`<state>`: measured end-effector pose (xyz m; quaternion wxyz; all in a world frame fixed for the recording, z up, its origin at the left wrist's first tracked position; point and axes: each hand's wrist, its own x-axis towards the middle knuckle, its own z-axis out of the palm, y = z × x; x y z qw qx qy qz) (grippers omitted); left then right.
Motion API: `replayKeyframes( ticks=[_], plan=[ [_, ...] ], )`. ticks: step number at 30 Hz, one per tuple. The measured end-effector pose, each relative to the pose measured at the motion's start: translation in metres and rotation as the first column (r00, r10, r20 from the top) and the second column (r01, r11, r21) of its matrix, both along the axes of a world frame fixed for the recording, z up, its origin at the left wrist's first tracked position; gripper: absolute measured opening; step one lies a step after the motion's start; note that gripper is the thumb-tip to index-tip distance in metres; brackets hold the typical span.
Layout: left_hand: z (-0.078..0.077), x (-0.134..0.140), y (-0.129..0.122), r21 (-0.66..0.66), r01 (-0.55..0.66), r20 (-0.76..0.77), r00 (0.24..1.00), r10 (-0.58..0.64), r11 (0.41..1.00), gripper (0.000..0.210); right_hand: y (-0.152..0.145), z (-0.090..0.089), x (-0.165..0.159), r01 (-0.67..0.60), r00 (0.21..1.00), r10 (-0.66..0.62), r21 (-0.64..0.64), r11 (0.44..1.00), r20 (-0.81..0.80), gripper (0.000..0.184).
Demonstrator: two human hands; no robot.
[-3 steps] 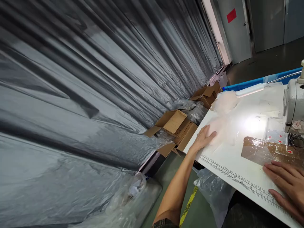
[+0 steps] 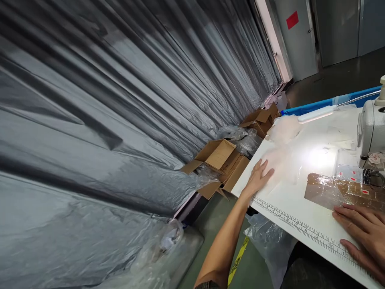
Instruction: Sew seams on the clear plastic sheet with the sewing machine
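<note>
My left hand [image 2: 257,178] lies with fingers spread near the left edge of the white sewing table [image 2: 285,196]. Its fingertips touch the edge of a thin, sheer pale-pink fabric [image 2: 275,162]. My right hand [image 2: 362,228] rests palm down near the front edge, fingers stretched out. Just beyond its fingertips is a brown, tape-covered sheet [image 2: 321,188] on the tabletop. A white sewing machine [image 2: 373,124] stands at the right, partly out of view. Along the front edge runs a printed ruler [image 2: 300,226], partly covered by my right hand.
A white lamp [image 2: 317,114] on a flexible neck lights the table. Open cardboard boxes [image 2: 221,154] and clear plastic bags stand on the floor to the left, before a grey curtain [image 2: 135,100]. A plastic bag [image 2: 270,237] hangs below the table's front edge.
The fingers of my left hand have spread slightly wider apart. My right hand stays in place, and the view has shifted very slightly.
</note>
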<state>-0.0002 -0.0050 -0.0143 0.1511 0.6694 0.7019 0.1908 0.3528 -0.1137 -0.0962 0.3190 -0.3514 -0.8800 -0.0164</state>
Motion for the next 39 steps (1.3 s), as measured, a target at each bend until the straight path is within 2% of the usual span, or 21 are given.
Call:
replayKeyframes(
  ticks=[3, 7, 10, 12, 14, 18, 20, 23, 25, 27, 29, 32, 33, 35, 39],
  plan=[
    [-0.004, 0.002, -0.003, 0.073, 0.012, 0.087, 0.996, -0.018, 0.997, 0.034, 0.003, 0.006, 0.003, 0.001, 1.000, 0.000, 0.008, 1.000, -0.017, 0.040],
    [0.003, 0.003, -0.005, 0.109, 0.027, 0.104, 0.994, -0.038, 0.994, 0.036, 0.004, 0.007, 0.005, 0.003, 1.000, -0.003, -0.026, 1.000, -0.025, 0.039],
    [0.009, 0.007, -0.004, 0.232, -0.003, 0.183, 0.982, -0.040, 0.973, 0.038, 0.003, 0.008, 0.005, -0.005, 1.000, 0.005, -0.032, 0.999, -0.023, 0.038],
    [0.008, 0.013, -0.001, 0.302, -0.014, 0.259, 0.963, -0.068, 0.953, 0.042, 0.004, 0.014, 0.004, -0.003, 1.000, 0.003, -0.021, 1.000, -0.031, 0.037],
    [0.003, 0.022, 0.003, 0.274, 0.045, 0.274, 0.954, -0.123, 0.961, 0.043, 0.005, 0.024, 0.004, -0.007, 0.999, 0.007, -0.005, 1.000, -0.054, 0.036],
    [-0.012, 0.044, 0.008, 0.118, 0.239, 0.053, 0.968, -0.246, 0.964, 0.035, 0.006, 0.049, 0.005, -0.016, 0.998, 0.015, -0.011, 1.000, -0.056, 0.033],
    [-0.015, 0.050, 0.008, 0.092, 0.278, -0.071, 0.960, -0.273, 0.956, 0.035, 0.006, 0.058, 0.007, 0.006, 0.999, -0.007, -0.040, 0.999, -0.031, 0.033],
    [-0.010, 0.052, 0.006, 0.111, 0.275, -0.214, 0.945, -0.248, 0.955, 0.034, 0.006, 0.065, 0.010, 0.084, 0.996, -0.086, -0.099, 0.991, -0.016, 0.033],
    [-0.001, 0.054, 0.005, 0.195, 0.303, -0.306, 0.923, -0.235, 0.933, 0.034, 0.006, 0.066, 0.013, 0.158, 0.986, -0.162, -0.106, 0.982, -0.029, 0.036],
    [0.007, 0.062, 0.001, 0.272, 0.372, -0.342, 0.899, -0.273, 0.888, 0.035, 0.007, 0.066, 0.015, 0.231, 0.969, -0.240, -0.122, 0.965, -0.064, 0.039],
    [0.013, 0.078, -0.006, 0.289, 0.485, -0.320, 0.862, -0.394, 0.825, 0.031, 0.009, 0.066, 0.017, 0.290, 0.943, -0.312, -0.174, 0.941, -0.113, 0.040],
    [0.012, 0.110, -0.015, 0.195, 0.647, -0.218, 0.761, -0.611, 0.737, 0.023, 0.011, 0.068, 0.021, 0.340, 0.896, -0.403, -0.294, 0.893, -0.186, 0.038],
    [0.011, 0.120, -0.018, 0.163, 0.672, -0.190, 0.740, -0.645, 0.723, 0.021, 0.011, 0.069, 0.023, 0.350, 0.881, -0.427, -0.327, 0.878, -0.205, 0.037],
    [0.007, 0.136, -0.019, 0.136, 0.667, -0.167, 0.745, -0.646, 0.733, 0.017, 0.013, 0.073, 0.026, 0.362, 0.857, -0.460, -0.364, 0.858, -0.232, 0.035],
    [0.008, 0.151, -0.015, 0.139, 0.683, -0.077, 0.730, -0.680, 0.717, 0.015, 0.016, 0.081, 0.030, 0.353, 0.843, -0.469, -0.389, 0.851, -0.262, 0.031]
  ],
)
